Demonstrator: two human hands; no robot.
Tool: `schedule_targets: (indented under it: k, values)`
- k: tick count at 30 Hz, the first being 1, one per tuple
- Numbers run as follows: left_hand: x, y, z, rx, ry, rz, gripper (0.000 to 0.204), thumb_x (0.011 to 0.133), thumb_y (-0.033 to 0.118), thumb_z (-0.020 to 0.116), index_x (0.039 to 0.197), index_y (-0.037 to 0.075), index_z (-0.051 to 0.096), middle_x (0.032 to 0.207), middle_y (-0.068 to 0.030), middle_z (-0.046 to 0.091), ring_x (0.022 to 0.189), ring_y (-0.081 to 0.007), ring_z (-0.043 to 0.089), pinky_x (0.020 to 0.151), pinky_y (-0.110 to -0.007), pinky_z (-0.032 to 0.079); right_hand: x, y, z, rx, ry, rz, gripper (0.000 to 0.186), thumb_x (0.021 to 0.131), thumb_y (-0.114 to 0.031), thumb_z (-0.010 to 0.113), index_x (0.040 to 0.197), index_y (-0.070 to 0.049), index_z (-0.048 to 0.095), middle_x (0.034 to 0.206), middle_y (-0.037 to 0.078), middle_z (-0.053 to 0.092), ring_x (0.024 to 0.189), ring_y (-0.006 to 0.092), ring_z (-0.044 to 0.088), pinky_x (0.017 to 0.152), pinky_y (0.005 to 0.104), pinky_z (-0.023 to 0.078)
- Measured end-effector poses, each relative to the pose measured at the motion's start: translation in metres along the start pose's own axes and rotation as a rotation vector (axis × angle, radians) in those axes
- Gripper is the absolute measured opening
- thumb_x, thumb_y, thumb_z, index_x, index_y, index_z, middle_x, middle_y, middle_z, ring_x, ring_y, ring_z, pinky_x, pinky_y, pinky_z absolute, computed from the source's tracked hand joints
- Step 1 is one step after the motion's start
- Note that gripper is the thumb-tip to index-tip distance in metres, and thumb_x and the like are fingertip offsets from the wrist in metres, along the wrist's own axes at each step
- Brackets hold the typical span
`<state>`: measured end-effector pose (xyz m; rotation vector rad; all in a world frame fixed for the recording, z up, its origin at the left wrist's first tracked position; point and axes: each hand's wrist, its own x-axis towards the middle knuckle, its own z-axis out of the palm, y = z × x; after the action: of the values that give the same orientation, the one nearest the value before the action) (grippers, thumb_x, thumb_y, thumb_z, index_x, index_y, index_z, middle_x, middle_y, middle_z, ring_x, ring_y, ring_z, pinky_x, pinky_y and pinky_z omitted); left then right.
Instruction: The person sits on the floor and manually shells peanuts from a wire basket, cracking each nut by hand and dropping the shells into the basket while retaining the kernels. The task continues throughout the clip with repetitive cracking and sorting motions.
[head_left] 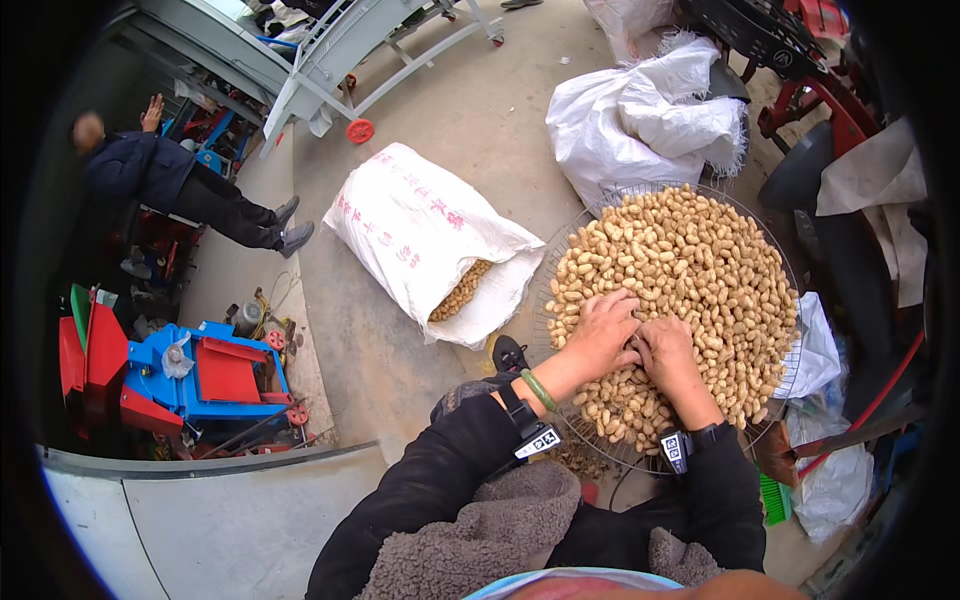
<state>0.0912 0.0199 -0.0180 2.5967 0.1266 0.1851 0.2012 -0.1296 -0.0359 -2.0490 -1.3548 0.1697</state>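
Observation:
A heap of unshelled peanuts (690, 270) fills a wide round wire basket (792, 362) in front of me on the right. My left hand (603, 335), with a green bangle at its wrist, rests over the near left part of the heap. Beside it, my right hand (668, 352) meets it fingertip to fingertip. The fingers of both hands are bent and drawn together low over the peanuts. Whatever lies between the fingertips is too small and too covered to name.
An open white woven sack (420, 235) with peanuts in its mouth lies left of the basket. More white sacks (650, 120) stand behind it. A blue and red machine (215, 372) is at the left, a green brush (774, 498) near the basket. Another person (180, 175) stands far left.

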Motion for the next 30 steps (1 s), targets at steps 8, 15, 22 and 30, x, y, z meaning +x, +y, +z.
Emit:
schedule_targets:
  k: [8,15,22,30]
  values:
    - [0.004,0.006,0.013,-0.414,0.079,-0.012,0.038,0.093,0.007,0.063,0.131,0.003,0.061,0.114,-0.0208,0.068,0.105,-0.0403,0.067,0.088,-0.043,0.055,-0.003,-0.006,-0.012,0.402,0.084,0.244,0.010,0.096,-0.010,0.062,0.097,0.000,0.058,0.091,0.021,0.063,0.085,0.0415,0.062,0.076,0.0457,0.050]
    - [0.007,0.011,0.006,-0.686,0.033,-0.047,0.034,0.105,0.010,0.056,0.138,0.003,0.061,0.104,-0.0122,0.070,0.086,-0.0182,0.071,0.075,-0.031,0.057,-0.005,0.002,-0.015,1.037,0.041,0.453,0.016,0.106,-0.018,0.058,0.101,-0.003,0.061,0.091,0.004,0.065,0.082,0.0124,0.060,0.077,0.0280,0.051]
    - [0.009,0.017,-0.003,-1.015,0.074,-0.071,0.029,0.111,0.019,0.049,0.129,0.001,0.064,0.084,0.0004,0.062,0.066,-0.0062,0.058,0.061,-0.021,0.050,-0.003,-0.013,-0.025,1.640,0.061,0.473,0.013,0.106,-0.016,0.058,0.103,-0.004,0.061,0.094,0.004,0.063,0.085,0.0117,0.059,0.082,0.0282,0.052]
    - [0.007,-0.022,-0.022,-1.207,0.473,-0.334,0.032,0.112,0.030,0.048,0.115,0.000,0.061,0.073,0.0034,0.047,0.060,-0.0054,0.045,0.056,-0.024,0.046,-0.036,-0.044,-0.053,1.334,-0.469,0.104,0.012,0.103,-0.015,0.062,0.100,-0.003,0.066,0.093,0.000,0.067,0.087,0.0098,0.064,0.081,0.0270,0.052]
